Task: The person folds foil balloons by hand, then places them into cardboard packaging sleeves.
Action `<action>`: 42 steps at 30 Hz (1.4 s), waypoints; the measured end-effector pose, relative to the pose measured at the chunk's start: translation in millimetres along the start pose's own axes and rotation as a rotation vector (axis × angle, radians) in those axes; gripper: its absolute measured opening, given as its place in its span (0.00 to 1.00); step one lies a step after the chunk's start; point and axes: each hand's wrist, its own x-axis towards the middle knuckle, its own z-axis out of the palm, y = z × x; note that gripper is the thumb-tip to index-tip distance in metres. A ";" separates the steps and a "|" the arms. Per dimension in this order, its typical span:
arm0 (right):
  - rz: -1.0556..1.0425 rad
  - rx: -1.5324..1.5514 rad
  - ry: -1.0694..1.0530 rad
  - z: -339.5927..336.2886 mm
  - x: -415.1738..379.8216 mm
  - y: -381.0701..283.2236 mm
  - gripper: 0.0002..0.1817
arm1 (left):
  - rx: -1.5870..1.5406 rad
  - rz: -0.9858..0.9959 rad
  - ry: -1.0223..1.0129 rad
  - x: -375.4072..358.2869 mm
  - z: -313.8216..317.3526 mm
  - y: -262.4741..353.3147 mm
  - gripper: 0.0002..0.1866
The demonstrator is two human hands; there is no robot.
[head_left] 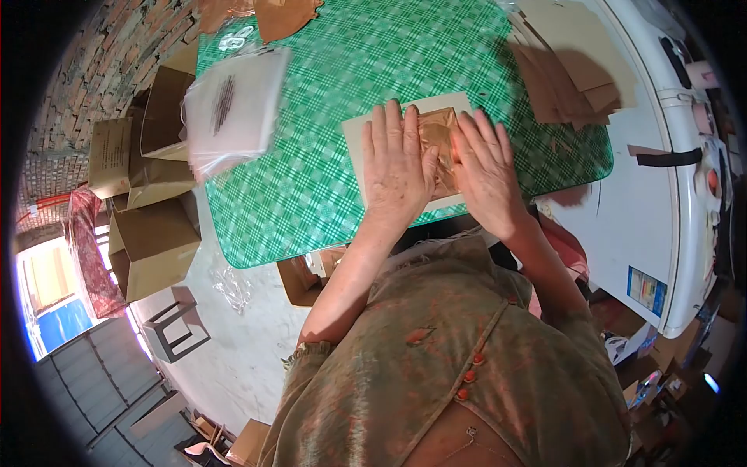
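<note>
A shiny copper-brown packet (437, 136), its surface wrinkled like clear film, lies on a pale card sheet (354, 144) near the front edge of the table. My left hand (398, 163) presses flat across the left part of the card and packet, fingers stretched forward. On the packet's right side rests my right hand (492, 175), also flat with straight fingers. Neither hand grips anything. The palms cover parts of the packet and card, so what is inside the film is hard to make out.
The green checked tabletop (327, 202) carries a stack of clear plastic bags (233, 109) at left and brown card sheets (556, 78) at right. Brown leather-like pieces (288, 17) lie at the far edge. Open cardboard boxes (159, 249) stand left of the table; a white appliance (622, 226) stands right.
</note>
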 end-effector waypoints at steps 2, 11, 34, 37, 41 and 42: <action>0.025 0.004 0.113 -11.1 -9.5 -1.2 0.24 | 0.115 -0.011 -0.035 0.7 -4.8 3.9 0.36; 0.261 0.637 0.102 -27.4 -91.9 -33.9 0.11 | 0.176 -0.022 -0.022 -10.2 -1.2 8.2 0.37; 0.728 1.518 -0.042 73.1 -109.4 -57.2 0.31 | -0.059 -0.143 -0.062 -55.6 -15.9 27.4 0.40; 0.829 1.619 -0.078 37.3 -87.4 -71.8 0.28 | -0.246 -0.147 0.007 -54.6 -21.4 17.8 0.41; 0.875 1.644 -0.116 -0.6 -68.2 -80.2 0.27 | -0.162 -0.139 0.240 -30.8 -48.2 -29.0 0.42; 0.851 1.702 -0.159 1.3 -71.1 -74.4 0.27 | -0.102 -0.174 0.297 -18.8 -60.8 -50.3 0.41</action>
